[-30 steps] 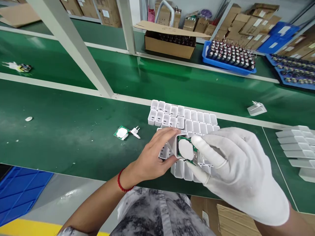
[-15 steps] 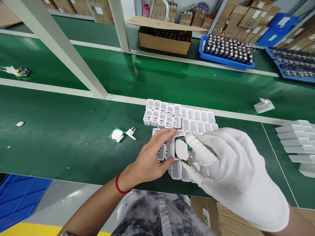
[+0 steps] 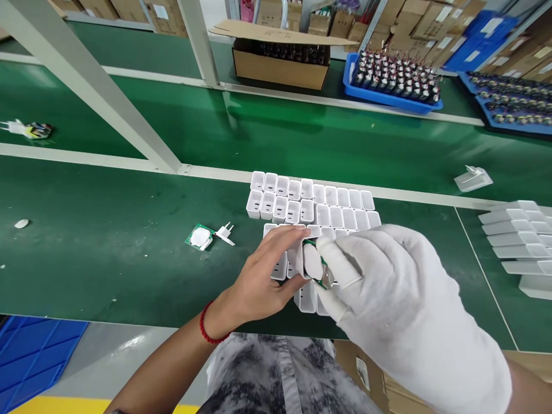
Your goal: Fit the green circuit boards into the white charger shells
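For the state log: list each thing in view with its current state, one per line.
Left hand: bare, closed around the white housing
Right hand: gloved, pinching the circuit board
White housing: held, open end toward the right hand
Circuit board: partly inside the housing
Rowed housings: standing, open ends up
Loose board: lying on the bench, outside any housing
Cardboard box: flap open, dark items inside
Blue tray: loaded

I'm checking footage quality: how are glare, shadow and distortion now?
Head view: glare on the floor; a dark patch, shadow or reflection, below the carton; gloved right hand bright, folds visible; left post leaning steeply, perhaps wide-angle stretch.
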Demonstrator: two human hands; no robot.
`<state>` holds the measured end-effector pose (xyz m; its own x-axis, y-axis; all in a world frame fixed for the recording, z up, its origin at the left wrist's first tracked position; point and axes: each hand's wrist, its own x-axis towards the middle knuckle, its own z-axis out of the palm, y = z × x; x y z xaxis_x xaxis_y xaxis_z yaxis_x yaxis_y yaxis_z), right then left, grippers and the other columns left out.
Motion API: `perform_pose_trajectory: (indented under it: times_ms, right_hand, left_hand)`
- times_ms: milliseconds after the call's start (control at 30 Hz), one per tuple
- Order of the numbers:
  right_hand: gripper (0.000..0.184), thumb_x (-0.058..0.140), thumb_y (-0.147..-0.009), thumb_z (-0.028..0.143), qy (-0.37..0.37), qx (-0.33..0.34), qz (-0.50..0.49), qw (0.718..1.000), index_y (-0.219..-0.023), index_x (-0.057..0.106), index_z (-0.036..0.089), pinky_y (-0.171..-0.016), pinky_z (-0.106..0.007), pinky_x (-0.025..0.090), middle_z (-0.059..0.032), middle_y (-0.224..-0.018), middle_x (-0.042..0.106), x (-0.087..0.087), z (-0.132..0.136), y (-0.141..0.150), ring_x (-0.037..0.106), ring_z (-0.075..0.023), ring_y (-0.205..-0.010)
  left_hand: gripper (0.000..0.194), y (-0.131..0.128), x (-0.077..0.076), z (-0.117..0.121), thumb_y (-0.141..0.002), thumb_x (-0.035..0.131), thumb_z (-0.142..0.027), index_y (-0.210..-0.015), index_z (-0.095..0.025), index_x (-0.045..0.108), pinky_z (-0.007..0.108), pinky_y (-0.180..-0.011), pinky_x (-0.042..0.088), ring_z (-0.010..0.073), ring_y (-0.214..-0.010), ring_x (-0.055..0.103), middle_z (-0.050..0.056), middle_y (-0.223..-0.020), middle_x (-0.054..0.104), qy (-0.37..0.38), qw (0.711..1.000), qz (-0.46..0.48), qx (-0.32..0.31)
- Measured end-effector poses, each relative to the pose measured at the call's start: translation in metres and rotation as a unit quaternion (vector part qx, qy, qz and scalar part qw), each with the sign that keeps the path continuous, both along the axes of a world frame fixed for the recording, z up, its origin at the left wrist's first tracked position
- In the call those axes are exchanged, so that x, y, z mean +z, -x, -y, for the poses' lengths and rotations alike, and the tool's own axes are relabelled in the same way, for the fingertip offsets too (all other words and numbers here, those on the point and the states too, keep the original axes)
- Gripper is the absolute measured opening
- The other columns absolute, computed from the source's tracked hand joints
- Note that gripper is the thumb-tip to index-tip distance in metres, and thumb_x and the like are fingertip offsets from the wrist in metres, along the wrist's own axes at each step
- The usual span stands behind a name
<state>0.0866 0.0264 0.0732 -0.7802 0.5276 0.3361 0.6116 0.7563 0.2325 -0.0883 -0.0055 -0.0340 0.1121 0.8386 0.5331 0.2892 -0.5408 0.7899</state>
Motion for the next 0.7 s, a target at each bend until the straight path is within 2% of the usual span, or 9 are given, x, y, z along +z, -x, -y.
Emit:
perform_pose_trajectory:
  times_ms: [133, 367, 467, 533, 600, 700]
  right_hand:
    - [0.020, 0.059, -0.074, 0.011, 0.013, -0.004, 0.038, 0.999, -0.091, 0.068, 0.014, -0.076, -0.041, 0.039, -0.0091, -0.080, 0.064, 0.001, 0.003, 0.002, 0.056, -0.0286, -0.073]
    - [0.011, 0.059, -0.072, 0.009, -0.007, -0.048, 0.033, 0.998, -0.077, 0.064, 0.017, -0.071, -0.040, 0.040, -0.0048, -0.065, 0.052, 0.005, 0.011, 0.003, 0.051, -0.0241, -0.062]
    - [0.015, 0.055, -0.073, 0.007, -0.007, -0.044, 0.048, 0.998, -0.076, 0.066, 0.016, -0.071, -0.040, 0.042, -0.0053, -0.064, 0.051, 0.004, 0.014, 0.007, 0.051, -0.0229, -0.063]
    - [0.019, 0.053, -0.074, 0.008, 0.002, -0.032, 0.054, 0.998, -0.084, 0.069, 0.013, -0.070, -0.041, 0.044, -0.0081, -0.069, 0.057, 0.004, 0.012, 0.010, 0.055, -0.0244, -0.066]
    - [0.025, 0.055, -0.078, 0.012, 0.015, -0.001, 0.039, 0.999, -0.098, 0.070, 0.012, -0.074, -0.045, 0.047, -0.0106, -0.080, 0.063, 0.006, 0.007, 0.010, 0.060, -0.0279, -0.076]
    - [0.036, 0.066, -0.085, 0.023, 0.023, 0.049, -0.041, 0.998, -0.121, 0.064, 0.016, -0.095, -0.056, 0.047, -0.0133, -0.106, 0.067, 0.005, 0.000, -0.001, 0.063, -0.0335, -0.102]
  left_hand:
    - [0.066, -0.001, -0.001, 0.000, -0.088, 0.070, -0.020, -0.148, -0.027, 0.043, 0.047, -0.104, 0.057, 0.0280, -0.129, 0.059, 0.013, -0.132, 0.064, 0.009, 1.000, -0.004, 0.002]
    - [0.072, -0.005, -0.002, 0.002, -0.086, 0.074, -0.022, -0.150, -0.029, 0.040, 0.044, -0.102, 0.058, 0.0281, -0.130, 0.058, 0.013, -0.134, 0.063, 0.016, 0.999, 0.042, -0.008]
    - [0.069, -0.006, -0.001, 0.002, -0.086, 0.071, -0.016, -0.148, -0.027, 0.043, 0.045, -0.106, 0.056, 0.0275, -0.131, 0.057, 0.012, -0.132, 0.065, -0.008, 0.999, 0.029, -0.014]
    - [0.066, -0.006, -0.001, 0.001, -0.086, 0.069, -0.015, -0.146, -0.026, 0.045, 0.046, -0.107, 0.055, 0.0277, -0.130, 0.058, 0.012, -0.132, 0.065, -0.014, 0.999, 0.031, -0.014]
    - [0.064, -0.005, -0.003, 0.001, -0.086, 0.071, -0.017, -0.145, -0.026, 0.046, 0.046, -0.106, 0.056, 0.0282, -0.128, 0.059, 0.012, -0.134, 0.064, 0.011, 0.998, 0.055, -0.013]
    - [0.067, -0.003, -0.007, 0.002, -0.085, 0.075, -0.023, -0.145, -0.029, 0.045, 0.040, -0.099, 0.060, 0.0270, -0.127, 0.061, 0.012, -0.136, 0.062, 0.061, 0.990, 0.130, -0.015]
